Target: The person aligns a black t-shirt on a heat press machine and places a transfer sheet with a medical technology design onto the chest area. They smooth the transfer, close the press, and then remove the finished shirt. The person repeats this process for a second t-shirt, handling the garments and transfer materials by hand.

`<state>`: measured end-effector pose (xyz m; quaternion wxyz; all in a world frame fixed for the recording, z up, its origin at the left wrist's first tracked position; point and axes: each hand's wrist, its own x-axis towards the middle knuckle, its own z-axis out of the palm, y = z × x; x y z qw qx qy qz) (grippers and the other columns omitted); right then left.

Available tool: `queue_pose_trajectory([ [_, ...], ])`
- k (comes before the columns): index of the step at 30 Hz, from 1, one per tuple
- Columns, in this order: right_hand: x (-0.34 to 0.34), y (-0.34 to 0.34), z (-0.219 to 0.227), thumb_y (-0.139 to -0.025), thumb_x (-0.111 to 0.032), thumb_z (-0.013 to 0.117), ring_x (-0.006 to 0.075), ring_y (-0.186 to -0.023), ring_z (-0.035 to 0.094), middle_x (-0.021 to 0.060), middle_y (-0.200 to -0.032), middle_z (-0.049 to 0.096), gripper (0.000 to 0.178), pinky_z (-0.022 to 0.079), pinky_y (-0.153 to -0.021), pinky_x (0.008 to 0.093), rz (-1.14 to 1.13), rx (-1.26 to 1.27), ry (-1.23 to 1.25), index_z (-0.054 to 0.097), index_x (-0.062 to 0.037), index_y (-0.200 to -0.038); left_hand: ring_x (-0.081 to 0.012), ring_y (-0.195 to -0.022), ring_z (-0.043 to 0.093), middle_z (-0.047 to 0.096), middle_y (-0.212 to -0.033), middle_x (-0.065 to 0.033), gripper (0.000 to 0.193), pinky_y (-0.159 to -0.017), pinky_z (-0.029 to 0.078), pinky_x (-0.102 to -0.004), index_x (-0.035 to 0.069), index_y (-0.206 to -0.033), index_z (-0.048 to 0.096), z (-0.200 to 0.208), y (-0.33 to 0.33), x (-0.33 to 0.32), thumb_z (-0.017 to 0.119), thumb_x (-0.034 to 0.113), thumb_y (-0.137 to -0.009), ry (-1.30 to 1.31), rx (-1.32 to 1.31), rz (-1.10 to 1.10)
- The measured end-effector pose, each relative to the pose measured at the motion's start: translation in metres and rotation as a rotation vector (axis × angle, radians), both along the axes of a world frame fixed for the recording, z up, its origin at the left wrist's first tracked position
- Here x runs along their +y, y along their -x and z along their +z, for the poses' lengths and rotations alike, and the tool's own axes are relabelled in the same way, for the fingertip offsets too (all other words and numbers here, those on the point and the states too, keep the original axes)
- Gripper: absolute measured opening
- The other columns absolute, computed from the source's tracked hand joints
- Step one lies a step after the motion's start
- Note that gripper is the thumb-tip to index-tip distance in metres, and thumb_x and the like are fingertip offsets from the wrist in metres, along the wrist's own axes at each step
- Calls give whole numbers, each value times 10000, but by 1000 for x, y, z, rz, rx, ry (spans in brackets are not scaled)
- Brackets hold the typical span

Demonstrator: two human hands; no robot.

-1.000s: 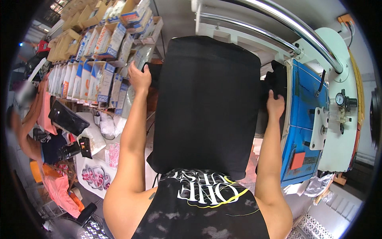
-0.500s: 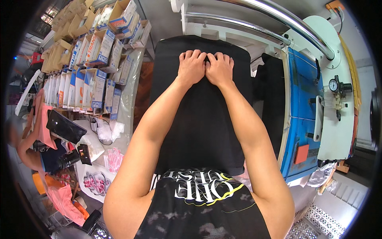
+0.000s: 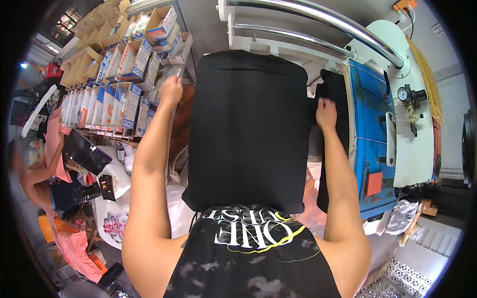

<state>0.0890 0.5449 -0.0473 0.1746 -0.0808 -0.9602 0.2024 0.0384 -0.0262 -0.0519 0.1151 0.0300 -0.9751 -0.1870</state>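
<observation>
A black cloth (image 3: pixel 248 129) lies flat and smooth over a padded board in front of me, and neither hand touches it. To its left, my left hand (image 3: pixel 171 91) reaches out beside the stacked boxes. Its fingers look pinched together near a pale, see-through patch; whether they hold that is too small to make out. Off the cloth's right edge, my right hand (image 3: pixel 326 115) is above a second black panel (image 3: pixel 338 144). Those fingers curl in and are smeared by motion, so their hold is unclear.
Several open cardboard boxes (image 3: pixel 130 62) are stacked at the left. A press with chrome bars (image 3: pixel 298 37), a blue slab (image 3: pixel 370 129) and a pressure gauge (image 3: pixel 403 94) stands at the right. Another person (image 3: pixel 37 184) sits far left near a black tablet-like panel (image 3: pixel 88 153).
Both hands have left the far part of the black cloth and moved apart. My left hand went left to the boxes, my right hand right and nearer to me, above the second black panel.
</observation>
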Motion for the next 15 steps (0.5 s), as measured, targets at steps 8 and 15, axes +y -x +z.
queue_pose_trajectory([
  [8, -29, -284, -39, -1043, -422, 449, 269, -1233, 569, 144, -1338, 603, 555, 439, -1048, 389, -224, -515, 1427, 492, -25, -1428, -171, -1050, 644, 679, -1157, -87, 403, -947, 508, -326, 44, -1187, 634, -27, -287, 36, 576, 390, -988, -1708, -823, 292],
  [15, 17, -320, -24, -1011, -153, 551, 185, -1196, 566, 89, -1334, 591, 460, 442, -1045, 324, -71, -507, 1707, 467, 11, -1432, -146, -810, 716, 727, -971, -70, 197, -714, 588, -261, 6, -1045, 675, -85, -365, -86, 733, 72, -869, -1713, -805, 74],
])
